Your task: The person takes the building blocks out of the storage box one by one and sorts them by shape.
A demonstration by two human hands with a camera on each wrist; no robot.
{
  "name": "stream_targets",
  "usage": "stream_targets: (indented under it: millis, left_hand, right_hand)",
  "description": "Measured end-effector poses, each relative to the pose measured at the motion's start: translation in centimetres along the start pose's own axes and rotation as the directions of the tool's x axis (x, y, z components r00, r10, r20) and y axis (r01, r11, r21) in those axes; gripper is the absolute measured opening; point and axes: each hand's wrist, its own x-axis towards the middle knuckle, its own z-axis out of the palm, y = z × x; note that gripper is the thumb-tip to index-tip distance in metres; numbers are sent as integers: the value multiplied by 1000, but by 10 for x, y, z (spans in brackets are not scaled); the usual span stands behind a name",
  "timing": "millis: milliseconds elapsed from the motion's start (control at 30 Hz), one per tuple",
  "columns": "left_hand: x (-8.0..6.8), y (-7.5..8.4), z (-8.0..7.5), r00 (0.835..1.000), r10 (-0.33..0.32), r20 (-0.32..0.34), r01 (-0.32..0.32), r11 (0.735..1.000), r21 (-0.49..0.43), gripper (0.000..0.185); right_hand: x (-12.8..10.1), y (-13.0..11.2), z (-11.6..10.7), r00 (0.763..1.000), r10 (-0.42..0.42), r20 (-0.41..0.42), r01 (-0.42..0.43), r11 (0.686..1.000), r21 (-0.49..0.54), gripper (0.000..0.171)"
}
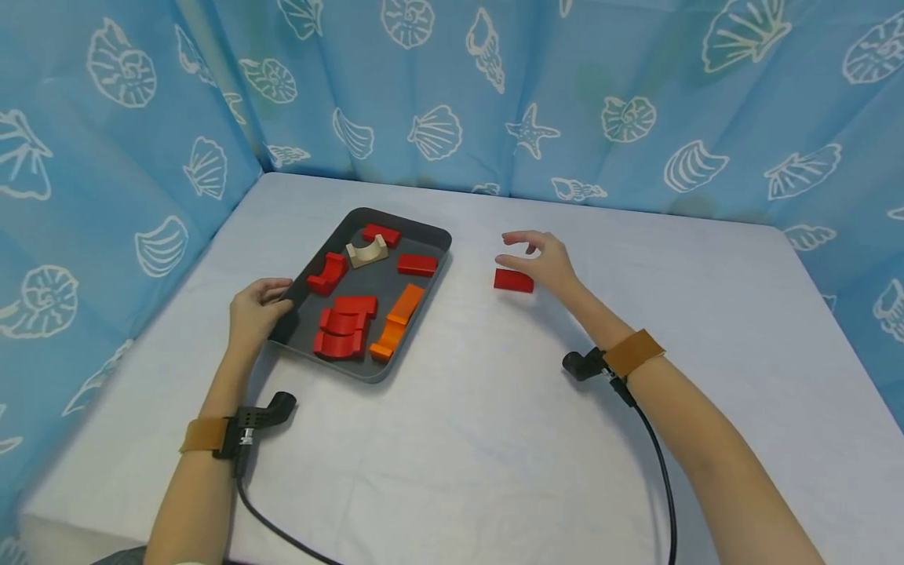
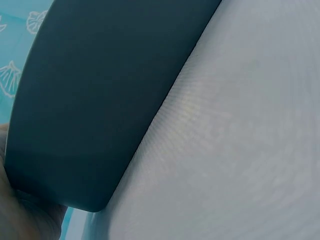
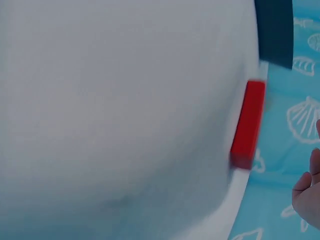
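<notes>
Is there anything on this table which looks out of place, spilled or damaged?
One thing: a single red block lies on the white table near the right hand, while the other blocks sit in the gray tray. No spill or damage is visible.

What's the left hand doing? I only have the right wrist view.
Observer: The left hand holds the gray tray by its left side.
Operator: Anything in that tray? I just see a bit of its outer wall.
Observer: Yes, red blocks and orange blocks, several of them.
Operator: Any other color?
Observer: One beige block with a curved hollow, in the tray's far half.
</notes>
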Motion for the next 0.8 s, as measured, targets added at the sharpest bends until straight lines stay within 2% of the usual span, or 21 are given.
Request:
stream_targets:
  millis: [233, 500, 600, 800]
  left_hand:
    - [1, -1, 0, 1000, -6, 1, 6, 1000, -4, 31]
    - [1, 0, 1, 1000, -19, 5, 19, 1000, 0, 31]
    - [1, 0, 1, 1000, -14, 3, 14, 1000, 0, 31]
    - [0, -1, 1, 1000, -11, 0, 11, 1000, -4, 31]
  right_hand:
    - [-10, -77, 2, 999, -10, 51, 5, 995, 95, 42]
    - [-8, -100, 30, 994, -72, 84, 55, 979, 197, 42]
    - [-7, -109, 42, 987, -125, 97, 99, 967, 233, 41]
    - [-7, -126, 65, 967, -214, 137, 182, 960, 212, 44]
